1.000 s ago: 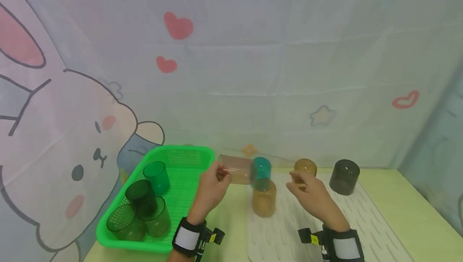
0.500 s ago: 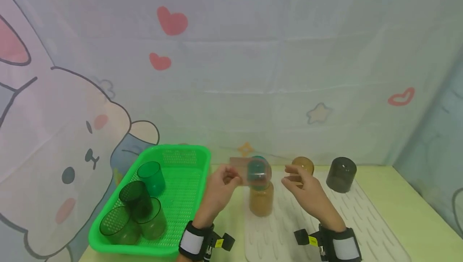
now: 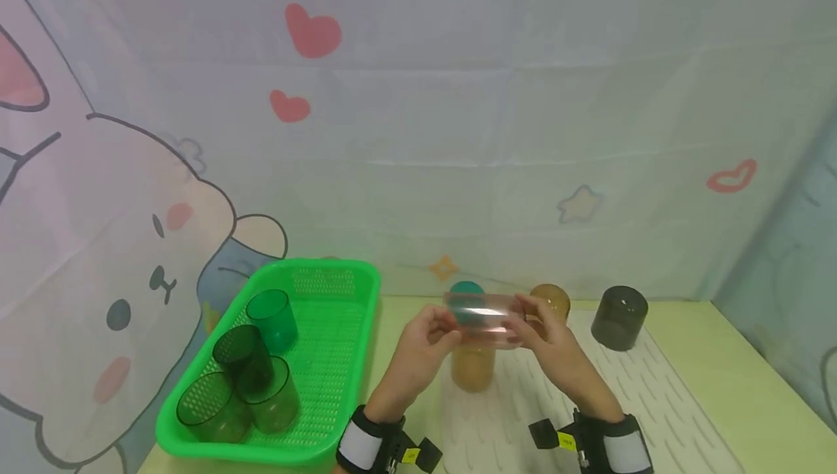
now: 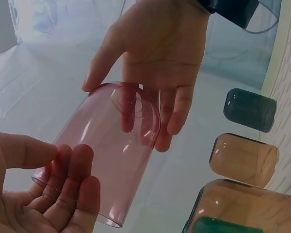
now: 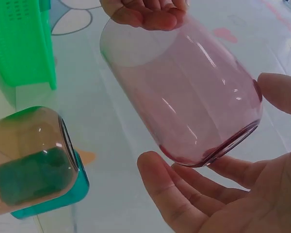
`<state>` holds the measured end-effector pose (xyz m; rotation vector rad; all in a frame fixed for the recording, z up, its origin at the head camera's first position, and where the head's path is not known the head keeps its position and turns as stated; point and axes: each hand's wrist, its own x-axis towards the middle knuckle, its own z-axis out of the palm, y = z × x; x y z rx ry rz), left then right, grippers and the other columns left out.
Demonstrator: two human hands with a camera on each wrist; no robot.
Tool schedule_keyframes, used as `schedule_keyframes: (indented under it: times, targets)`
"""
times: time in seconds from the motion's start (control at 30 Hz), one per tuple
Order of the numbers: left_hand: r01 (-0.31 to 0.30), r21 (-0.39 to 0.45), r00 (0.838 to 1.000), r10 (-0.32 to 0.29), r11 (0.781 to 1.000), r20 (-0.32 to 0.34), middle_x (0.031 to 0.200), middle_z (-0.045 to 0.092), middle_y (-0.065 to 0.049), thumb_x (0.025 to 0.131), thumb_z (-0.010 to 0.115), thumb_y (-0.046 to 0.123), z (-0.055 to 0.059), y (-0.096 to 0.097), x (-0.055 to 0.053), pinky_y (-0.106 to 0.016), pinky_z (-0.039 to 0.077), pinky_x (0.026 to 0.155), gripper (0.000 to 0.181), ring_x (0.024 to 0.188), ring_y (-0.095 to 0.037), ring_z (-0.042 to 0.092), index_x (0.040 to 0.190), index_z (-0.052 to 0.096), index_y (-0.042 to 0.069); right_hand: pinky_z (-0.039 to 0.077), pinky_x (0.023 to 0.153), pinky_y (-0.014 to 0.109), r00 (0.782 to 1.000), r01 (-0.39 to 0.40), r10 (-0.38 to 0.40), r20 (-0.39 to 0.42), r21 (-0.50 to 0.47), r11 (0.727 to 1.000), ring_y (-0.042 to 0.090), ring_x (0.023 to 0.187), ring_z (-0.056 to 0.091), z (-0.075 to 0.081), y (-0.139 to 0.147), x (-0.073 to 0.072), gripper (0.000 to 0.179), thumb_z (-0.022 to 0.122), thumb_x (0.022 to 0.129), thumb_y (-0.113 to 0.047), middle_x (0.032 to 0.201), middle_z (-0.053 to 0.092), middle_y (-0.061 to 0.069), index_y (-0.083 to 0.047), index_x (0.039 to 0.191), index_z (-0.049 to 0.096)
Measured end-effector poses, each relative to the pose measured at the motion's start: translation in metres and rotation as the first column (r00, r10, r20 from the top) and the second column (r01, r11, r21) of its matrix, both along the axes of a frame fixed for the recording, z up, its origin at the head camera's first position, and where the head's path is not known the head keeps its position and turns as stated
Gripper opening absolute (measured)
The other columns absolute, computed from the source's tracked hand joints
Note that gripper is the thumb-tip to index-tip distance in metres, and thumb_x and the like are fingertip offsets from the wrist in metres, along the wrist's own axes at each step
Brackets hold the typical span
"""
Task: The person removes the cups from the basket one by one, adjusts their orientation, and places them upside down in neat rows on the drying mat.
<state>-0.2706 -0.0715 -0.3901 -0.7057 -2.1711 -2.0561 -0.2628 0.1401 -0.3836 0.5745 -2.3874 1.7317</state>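
Observation:
A clear pink drinking glass (image 3: 485,321) lies sideways in the air between my two hands, above the mat. My left hand (image 3: 418,349) pinches its open rim at the left, the thumb outside and fingertips inside, as the left wrist view shows. At its base my right hand (image 3: 557,343) holds the other end, thumb on one side and fingers around the bottom edge (image 5: 233,143). Behind and below the pink glass stand an upside-down teal glass (image 3: 467,288) and an amber glass (image 3: 474,371), partly seen through it.
A green plastic basket (image 3: 333,358) at the left holds several glasses, among them a green one (image 3: 273,321) and a dark one (image 3: 243,361). Another amber glass (image 3: 551,299) and a dark grey glass (image 3: 619,318) stand upside down on the white ridged mat (image 3: 660,401).
The left hand has carried the pink glass rightward from beside the basket to over the mat. The right hand, earlier apart from it with nothing held, now holds its base.

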Motion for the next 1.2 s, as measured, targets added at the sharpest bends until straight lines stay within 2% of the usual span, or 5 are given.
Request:
schedule_keyframes:
  times: [0.27,0.6,0.93,1.03,1.2]
  targets:
    - [0.021,0.032,1.0,-0.021,0.999,-0.005,0.093,0.055,-0.01,0.085,0.053,0.001,0.003,0.008,0.007,-0.027,0.043,0.077,0.014,0.09,-0.018,0.054,0.098,0.049,-0.002,0.043,0.084,0.03,0.995,-0.1,0.102,0.01,-0.148,0.984,0.025,0.108,0.046,0.0,0.001,0.006,0.048,0.047,0.092,-0.018,0.127,0.033,0.016,-0.008,0.133,0.025]
    - [0.036,0.009,0.999,-0.036,0.999,-0.021,0.095,0.056,-0.011,0.085,0.055,0.004,0.01,0.009,0.012,-0.027,0.044,0.077,0.019,0.089,-0.02,0.055,0.102,0.05,-0.005,0.044,0.081,0.029,0.997,-0.069,0.072,0.014,-0.131,0.989,0.026,0.109,0.046,0.003,-0.001,0.008,0.049,0.051,0.09,-0.017,0.126,0.037,0.017,-0.006,0.131,0.026]
    - [-0.063,-0.239,0.987,0.025,0.969,-0.159,0.1,0.06,-0.002,0.088,0.053,0.028,0.003,-0.013,0.0,-0.028,0.044,0.078,0.029,0.091,-0.012,0.056,0.112,0.053,0.012,0.045,0.078,0.026,1.0,0.01,-0.01,0.003,-0.091,0.996,0.025,0.108,0.047,0.003,0.007,0.007,0.048,0.056,0.087,-0.019,0.121,0.042,0.009,-0.011,0.128,0.032]
    - [-0.15,-0.386,0.974,0.07,0.91,-0.215,0.106,0.058,-0.002,0.089,0.051,0.031,0.005,-0.02,0.001,-0.031,0.043,0.08,0.033,0.097,-0.013,0.054,0.116,0.052,0.011,0.045,0.076,0.025,0.999,0.041,-0.043,-0.032,-0.054,0.998,0.027,0.107,0.045,0.006,0.009,0.008,0.048,0.057,0.086,-0.019,0.12,0.041,0.01,-0.013,0.127,0.032]
    - [-0.36,-0.61,0.92,0.158,0.706,-0.359,0.114,0.054,-0.008,0.088,0.049,0.034,0.007,-0.029,0.003,-0.037,0.041,0.083,0.044,0.104,-0.022,0.05,0.122,0.048,0.006,0.044,0.073,0.024,0.989,0.127,-0.124,-0.084,0.031,0.991,0.023,0.101,0.044,0.006,0.015,0.009,0.05,0.058,0.085,-0.023,0.117,0.043,0.011,-0.015,0.128,0.034]
